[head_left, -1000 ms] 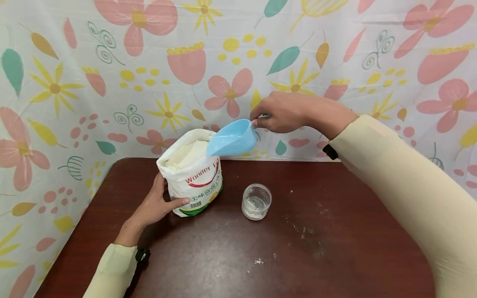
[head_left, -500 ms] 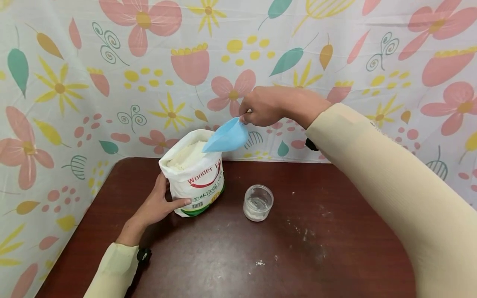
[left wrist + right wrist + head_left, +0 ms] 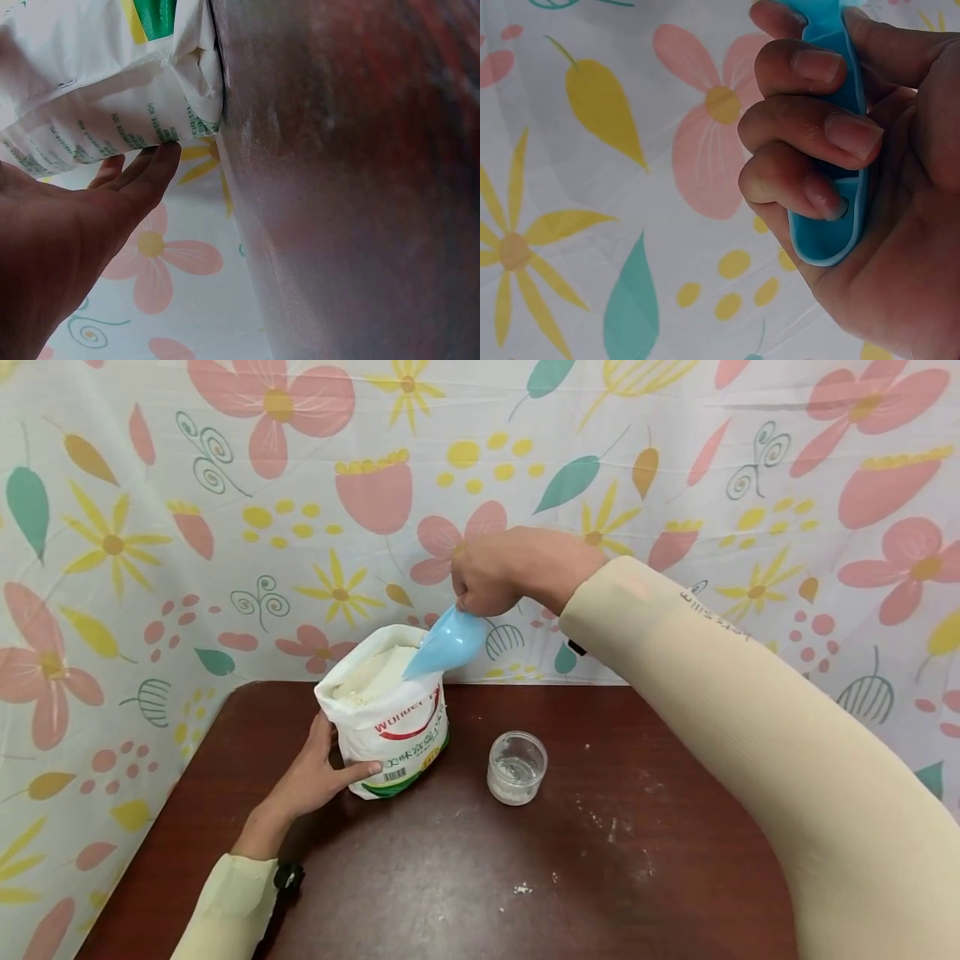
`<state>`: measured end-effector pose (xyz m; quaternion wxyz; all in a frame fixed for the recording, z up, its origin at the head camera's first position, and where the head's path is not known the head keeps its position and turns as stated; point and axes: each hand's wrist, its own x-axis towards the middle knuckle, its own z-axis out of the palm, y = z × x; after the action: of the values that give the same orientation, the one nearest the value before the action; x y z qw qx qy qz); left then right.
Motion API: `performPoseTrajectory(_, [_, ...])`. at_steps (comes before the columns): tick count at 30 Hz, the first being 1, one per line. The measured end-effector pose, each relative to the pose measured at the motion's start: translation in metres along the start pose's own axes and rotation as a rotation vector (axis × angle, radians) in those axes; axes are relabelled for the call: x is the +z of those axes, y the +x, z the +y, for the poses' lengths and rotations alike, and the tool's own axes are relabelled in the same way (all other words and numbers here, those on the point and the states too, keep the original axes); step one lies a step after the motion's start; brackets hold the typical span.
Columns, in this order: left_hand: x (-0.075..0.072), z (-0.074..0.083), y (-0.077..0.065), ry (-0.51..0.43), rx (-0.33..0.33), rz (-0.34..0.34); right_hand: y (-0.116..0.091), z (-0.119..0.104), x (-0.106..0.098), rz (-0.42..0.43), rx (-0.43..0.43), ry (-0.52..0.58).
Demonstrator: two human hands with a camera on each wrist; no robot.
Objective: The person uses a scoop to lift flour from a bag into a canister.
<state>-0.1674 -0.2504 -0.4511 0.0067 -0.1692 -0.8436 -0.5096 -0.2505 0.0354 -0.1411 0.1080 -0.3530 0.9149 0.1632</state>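
Observation:
An opened white bag of flour [image 3: 382, 718] stands at the back left of the table, pale powder showing in its mouth. My left hand [image 3: 311, 772] holds the bag's left side, thumb across the front. In the left wrist view, the left fingers [image 3: 146, 169] lie against the bag's printed side. My right hand [image 3: 495, 572] grips a light blue scoop [image 3: 450, 642], its tip at the bag's right rim over the powder. Curled right fingers wrap the scoop's handle [image 3: 829, 236] in the right wrist view. A small clear jar [image 3: 517, 768], white residue inside, stands right of the bag.
The dark brown table [image 3: 420, 877] carries a small clump of white powder [image 3: 522, 888] near the front and faint smears to the right. A flower-patterned curtain [image 3: 675, 443] hangs behind and along the left.
My right hand has moved left and tilted the scoop steeper, its tip dipping toward the powder at the bag's mouth. My left hand, the bag and the jar stay put.

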Motion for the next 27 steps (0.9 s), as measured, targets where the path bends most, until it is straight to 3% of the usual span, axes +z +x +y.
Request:
performPoseTrajectory(14, [0.000, -0.002, -0.003, -0.005, 0.000, 0.004, 0.015, -0.025, -0.010, -0.137, 0.127, -0.056])
performPoseTrajectory(27, [0.001, -0.001, 0.000, -0.015, 0.010, -0.008, 0.016, -0.031, -0.008, -0.117, 0.138, -0.062])
